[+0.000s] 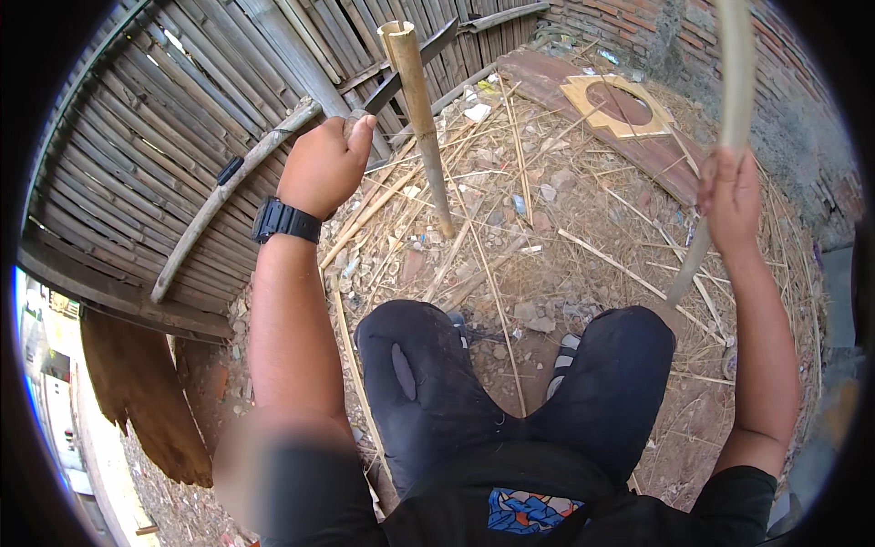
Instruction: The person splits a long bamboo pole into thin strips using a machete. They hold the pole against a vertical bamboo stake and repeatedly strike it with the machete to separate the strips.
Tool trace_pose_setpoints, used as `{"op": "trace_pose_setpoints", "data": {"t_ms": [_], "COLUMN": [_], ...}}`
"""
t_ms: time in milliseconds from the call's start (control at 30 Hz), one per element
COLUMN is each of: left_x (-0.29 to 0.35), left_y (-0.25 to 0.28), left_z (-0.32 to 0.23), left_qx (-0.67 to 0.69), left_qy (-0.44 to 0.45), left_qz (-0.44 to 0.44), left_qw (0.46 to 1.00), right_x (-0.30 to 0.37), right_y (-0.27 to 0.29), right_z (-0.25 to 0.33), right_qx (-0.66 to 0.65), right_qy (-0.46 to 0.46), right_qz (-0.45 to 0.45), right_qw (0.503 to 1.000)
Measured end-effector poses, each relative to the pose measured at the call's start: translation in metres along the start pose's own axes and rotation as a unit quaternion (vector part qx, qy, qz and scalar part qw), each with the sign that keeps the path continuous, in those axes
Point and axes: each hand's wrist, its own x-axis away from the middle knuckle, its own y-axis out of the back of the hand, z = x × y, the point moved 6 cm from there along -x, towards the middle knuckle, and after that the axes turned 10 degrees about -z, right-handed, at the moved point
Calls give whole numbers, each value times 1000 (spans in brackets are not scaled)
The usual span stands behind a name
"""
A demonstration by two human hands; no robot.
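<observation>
My left hand [324,169], wearing a black watch, is closed around the handle of a long dark-bladed machete [437,44]. Its blade slants up and away across an upright bamboo pole [419,118]. The pole's top is split open, and part of the blade is hidden by it; how deep the blade sits in the bamboo I cannot tell. Off to the right, my right hand [732,196] grips a thick pale stick [736,82] around its lower part. That stick rises past the top of the view, its lower end pointing down near my right knee.
A bamboo slat wall [137,155] stands on the left, and a brick wall [629,27] curves round the far right. Bamboo strips [620,260] and rubble litter the ground. A brown board with a pale round-holed panel [583,96] lies beyond. My bent knees are close below.
</observation>
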Motion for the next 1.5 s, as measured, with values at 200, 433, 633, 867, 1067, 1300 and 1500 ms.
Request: {"op": "trace_pose_setpoints", "data": {"t_ms": [200,433,633,867,1067,1300,1500], "left_x": [-3,-9,-10,-18,-16,-9,-5], "left_y": [2,4,2,1,4,4,-8], "left_z": [-9,11,5,-1,10,16,8], "left_qx": [-37,54,-7,-19,-32,-31,-13], "left_qy": [-6,38,22,15,31,37,45], "left_qz": [25,12,8,10,28,14,11], "left_qw": [999,998,1000,1000,999,999,999], "right_x": [55,20,-27,46,15,-38,40], "right_y": [-39,-1,42,-38,-19,26,-30], "right_z": [-32,2,33,-39,-9,24,-54], "right_qx": [208,52,-62,276,154,-65,185], "right_qy": [-59,-161,-5,2,-67,-37,-12], "right_qz": [270,147,-92,259,194,-65,160], "right_qw": [938,975,994,925,966,995,970]}}
